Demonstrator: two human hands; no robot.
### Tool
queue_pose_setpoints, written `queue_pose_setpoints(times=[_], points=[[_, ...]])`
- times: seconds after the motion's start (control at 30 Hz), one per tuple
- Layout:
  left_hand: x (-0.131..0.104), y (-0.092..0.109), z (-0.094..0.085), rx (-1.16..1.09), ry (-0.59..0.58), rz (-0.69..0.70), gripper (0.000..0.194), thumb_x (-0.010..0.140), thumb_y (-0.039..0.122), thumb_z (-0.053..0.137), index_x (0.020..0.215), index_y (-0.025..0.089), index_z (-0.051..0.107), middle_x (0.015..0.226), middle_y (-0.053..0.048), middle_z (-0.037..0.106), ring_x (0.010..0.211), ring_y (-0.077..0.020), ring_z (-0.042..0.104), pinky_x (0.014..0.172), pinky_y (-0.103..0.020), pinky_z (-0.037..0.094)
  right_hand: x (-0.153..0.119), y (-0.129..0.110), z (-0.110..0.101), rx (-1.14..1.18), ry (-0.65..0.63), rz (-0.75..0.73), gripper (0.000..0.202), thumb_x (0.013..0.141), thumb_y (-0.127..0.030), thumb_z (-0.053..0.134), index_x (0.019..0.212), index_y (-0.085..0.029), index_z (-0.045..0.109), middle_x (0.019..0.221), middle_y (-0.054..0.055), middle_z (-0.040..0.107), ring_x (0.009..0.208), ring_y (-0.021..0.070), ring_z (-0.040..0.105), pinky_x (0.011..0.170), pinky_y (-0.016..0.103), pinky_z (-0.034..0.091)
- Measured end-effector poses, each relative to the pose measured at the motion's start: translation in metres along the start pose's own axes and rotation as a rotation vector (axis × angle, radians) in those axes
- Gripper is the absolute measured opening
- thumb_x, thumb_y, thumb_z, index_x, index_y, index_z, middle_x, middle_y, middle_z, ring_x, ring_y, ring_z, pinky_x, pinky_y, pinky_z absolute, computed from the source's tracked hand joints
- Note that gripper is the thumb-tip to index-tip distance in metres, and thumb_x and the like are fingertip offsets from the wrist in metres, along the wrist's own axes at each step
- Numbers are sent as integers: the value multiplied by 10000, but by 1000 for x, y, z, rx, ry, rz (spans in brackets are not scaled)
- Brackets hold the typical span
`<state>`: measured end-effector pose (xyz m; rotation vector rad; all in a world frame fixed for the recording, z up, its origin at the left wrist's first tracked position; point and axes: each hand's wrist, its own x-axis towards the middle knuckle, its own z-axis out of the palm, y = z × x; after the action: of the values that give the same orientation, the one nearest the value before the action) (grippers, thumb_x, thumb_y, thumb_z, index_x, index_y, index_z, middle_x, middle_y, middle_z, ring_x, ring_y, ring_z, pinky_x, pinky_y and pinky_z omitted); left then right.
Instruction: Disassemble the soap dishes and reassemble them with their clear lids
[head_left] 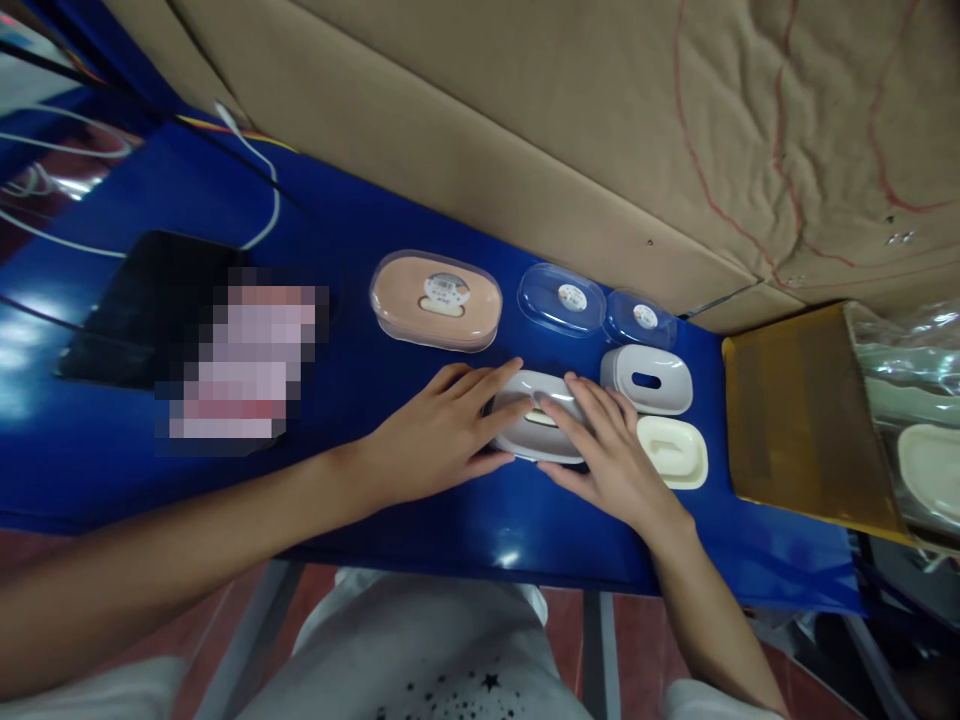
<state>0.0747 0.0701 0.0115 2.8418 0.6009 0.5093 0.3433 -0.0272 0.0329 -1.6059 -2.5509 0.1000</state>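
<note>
A grey oval soap dish (551, 440) lies on the blue table between my hands, with a cream-coloured part showing through the slot in its middle. My left hand (450, 430) grips its left end, thumb at the near edge and fingertips over the rim and slot. Its right end is held by my right hand (611, 450), whose index fingertip rests near the slot. Just right of that hand sit a pale grey slotted dish (675, 385) and a cream tray (694, 460). Behind them are two clear lids, one larger (551, 295) and one smaller (626, 305), both with round stickers.
A pink oval dish (397, 290) under a clear lid stands left of centre. Farther left are a black flat object (150, 310) and a blurred-out item (247, 365), with a white cable (277, 195) behind. Brown cardboard (465, 120) walls the back; an open carton (795, 410) holds wrapped dishes.
</note>
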Motion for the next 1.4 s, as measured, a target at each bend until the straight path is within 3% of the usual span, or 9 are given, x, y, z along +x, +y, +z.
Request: queue_pose_setpoints(times=[0.3, 0.47, 0.6, 0.7, 0.8, 0.9, 1.03, 1.2, 1.4], points=[[0, 0, 1, 6, -31, -34, 618, 1008, 346, 767, 1579, 232, 560, 1729, -267, 397, 1434, -437, 606, 1143, -597, 511, 5, 13, -6, 76, -21, -6, 835, 1089, -621, 533, 1771, -334, 147, 1807, 151, 310, 1661, 364, 325, 1290, 647, 343], [-1, -2, 3, -16, -20, -32, 538, 1030, 415, 734, 1515, 220, 607, 1713, -256, 422, 1443, -428, 597, 1173, -598, 484, 45, 48, -19, 28, 63, 135, 671, 1142, -534, 424, 1741, -282, 261, 1784, 165, 361, 1647, 348, 359, 1299, 635, 311], [0, -2, -2, -29, -13, -42, 480, 1016, 394, 749, 1445, 203, 650, 1668, -255, 475, 1434, -419, 602, 1179, -589, 482, 86, 76, -16, -31, 2, 207, 690, 1092, -510, 536, 1693, -223, 357, 1735, 197, 429, 1626, 394, 373, 1307, 674, 268], [0, -2, -5, -48, -25, -50, 455, 1004, 380, 763, 1412, 202, 664, 1651, -240, 499, 1458, -411, 581, 1188, -576, 479, 108, 90, -14, -25, -32, 215, 700, 994, -525, 695, 1589, -215, 494, 1568, 202, 578, 1479, 419, 534, 1240, 659, 380], [0, -1, -5, -78, -28, -75, 529, 991, 367, 780, 1464, 203, 614, 1664, -223, 494, 1461, -397, 580, 1190, -555, 481, 117, 95, -19, 9, -41, 214, 729, 918, -548, 785, 1530, -239, 538, 1498, 184, 601, 1364, 427, 613, 1131, 644, 485], [0, 0, -4, -144, -23, -135, 717, 953, 325, 825, 1574, 217, 482, 1685, -191, 485, 1478, -373, 567, 1193, -527, 487, 107, 89, -29, 55, 15, 206, 700, 931, -553, 778, 1520, -263, 536, 1525, 172, 590, 1387, 425, 601, 1117, 645, 493], [1, 2, -5, -267, -25, -214, 919, 896, 245, 874, 1638, 259, 332, 1679, -166, 502, 1496, -352, 558, 1189, -526, 500, 62, 65, -37, 216, 170, 199, 627, 969, -579, 747, 1491, -291, 550, 1500, 148, 611, 1418, 377, 583, 1176, 602, 474], [-1, 4, -1, -410, 44, -289, 952, 866, 192, 880, 1616, 292, 301, 1629, -146, 555, 1485, -339, 581, 1191, -533, 527, 4, 29, -24, 376, 121, 182, 632, 1002, -553, 725, 1556, -339, 508, 1569, 131, 583, 1469, 362, 558, 1207, 586, 474], [-3, 0, 12, -467, 154, -338, 901, 835, 246, 902, 1552, 282, 357, 1547, -165, 605, 1428, -374, 632, 1172, -593, 564, -1, 13, -15, 258, 128, 154, 685, 1012, -534, 724, 1615, -350, 456, 1617, 133, 554, 1472, 366, 563, 1195, 599, 494]])
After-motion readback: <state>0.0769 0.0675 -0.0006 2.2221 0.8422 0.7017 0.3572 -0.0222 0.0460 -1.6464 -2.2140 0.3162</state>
